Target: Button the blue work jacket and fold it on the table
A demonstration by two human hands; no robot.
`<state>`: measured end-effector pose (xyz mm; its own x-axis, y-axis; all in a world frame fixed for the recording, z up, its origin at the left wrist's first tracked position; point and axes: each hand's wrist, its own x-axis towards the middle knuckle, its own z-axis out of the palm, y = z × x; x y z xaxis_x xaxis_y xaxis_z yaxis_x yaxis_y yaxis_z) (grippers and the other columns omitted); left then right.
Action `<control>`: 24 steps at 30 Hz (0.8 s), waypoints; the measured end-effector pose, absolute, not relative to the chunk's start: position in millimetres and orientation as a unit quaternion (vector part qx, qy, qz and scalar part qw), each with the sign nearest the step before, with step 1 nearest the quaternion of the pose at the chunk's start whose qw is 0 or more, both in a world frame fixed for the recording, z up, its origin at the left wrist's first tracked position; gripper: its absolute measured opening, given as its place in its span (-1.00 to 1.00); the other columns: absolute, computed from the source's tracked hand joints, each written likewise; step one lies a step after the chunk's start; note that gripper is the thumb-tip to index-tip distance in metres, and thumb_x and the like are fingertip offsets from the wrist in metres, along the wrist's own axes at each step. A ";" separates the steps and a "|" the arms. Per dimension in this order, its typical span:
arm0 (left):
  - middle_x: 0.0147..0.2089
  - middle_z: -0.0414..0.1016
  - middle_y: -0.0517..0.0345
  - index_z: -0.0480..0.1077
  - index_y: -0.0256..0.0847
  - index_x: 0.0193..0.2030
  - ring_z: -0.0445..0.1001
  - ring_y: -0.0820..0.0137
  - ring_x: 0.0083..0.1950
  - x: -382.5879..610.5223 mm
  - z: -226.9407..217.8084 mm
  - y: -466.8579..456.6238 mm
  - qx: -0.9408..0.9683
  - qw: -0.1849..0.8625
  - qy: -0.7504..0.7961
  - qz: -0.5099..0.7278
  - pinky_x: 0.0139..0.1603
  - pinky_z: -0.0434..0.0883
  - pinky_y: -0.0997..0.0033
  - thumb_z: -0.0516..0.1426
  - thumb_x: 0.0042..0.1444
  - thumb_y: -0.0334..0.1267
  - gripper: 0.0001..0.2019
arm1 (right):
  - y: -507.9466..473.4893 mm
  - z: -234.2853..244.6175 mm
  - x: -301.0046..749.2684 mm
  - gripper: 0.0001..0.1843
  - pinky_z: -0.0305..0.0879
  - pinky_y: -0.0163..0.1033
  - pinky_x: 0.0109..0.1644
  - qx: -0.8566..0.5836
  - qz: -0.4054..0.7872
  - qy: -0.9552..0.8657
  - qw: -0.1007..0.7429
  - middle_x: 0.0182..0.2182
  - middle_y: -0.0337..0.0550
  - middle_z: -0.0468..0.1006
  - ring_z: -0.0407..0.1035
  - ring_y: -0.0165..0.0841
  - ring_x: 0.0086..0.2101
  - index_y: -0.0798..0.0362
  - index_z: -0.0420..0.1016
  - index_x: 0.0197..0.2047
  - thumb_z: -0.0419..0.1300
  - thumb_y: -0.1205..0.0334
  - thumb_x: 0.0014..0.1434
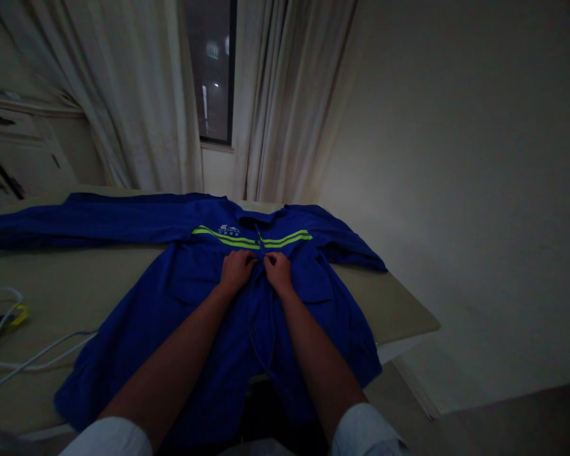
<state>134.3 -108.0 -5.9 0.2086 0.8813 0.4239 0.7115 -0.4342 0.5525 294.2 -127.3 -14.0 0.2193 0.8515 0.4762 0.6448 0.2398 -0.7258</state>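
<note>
A blue work jacket (147,297) with yellow-green striped bands and a white chest logo lies spread face up, sleeves out to the sides. Its lower hem hangs over the near table edge, and below the chest the front gapes apart. My left hand (237,269) pinches the front edge on the left, just under the stripes. Close beside it, my right hand (278,271) pinches the opposite front edge. A small gap separates the two hands. Whatever fine detail sits between the fingertips, such as a button, is too dark and small to make out.
The jacket rests on a tan-topped table (403,310). White cables (42,364) and a dark object with a yellow part (18,316) lie at the left. Behind are curtains (142,95), a window (213,69) and a cabinet (23,145); a wall (479,190) stands to the right.
</note>
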 end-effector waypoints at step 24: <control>-0.05 0.62 -0.13 0.57 -0.15 -0.11 0.51 0.00 0.08 137.6 4.8 -124.4 0.803 0.027 0.512 0.302 0.06 0.36 0.11 0.10 0.32 -0.29 -0.81 | -134.1 -7.8 289.3 -0.81 0.44 -0.15 0.04 -0.576 0.082 -0.663 0.471 -0.22 -0.06 0.66 0.54 -0.22 -0.17 0.04 0.71 -0.18 0.25 0.36 0.21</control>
<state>137.6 -124.4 4.8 0.2921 0.8398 0.4576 0.8066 -0.4734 0.3540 289.3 -134.1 -7.8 0.1065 0.8414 0.5299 0.6867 0.3231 -0.6511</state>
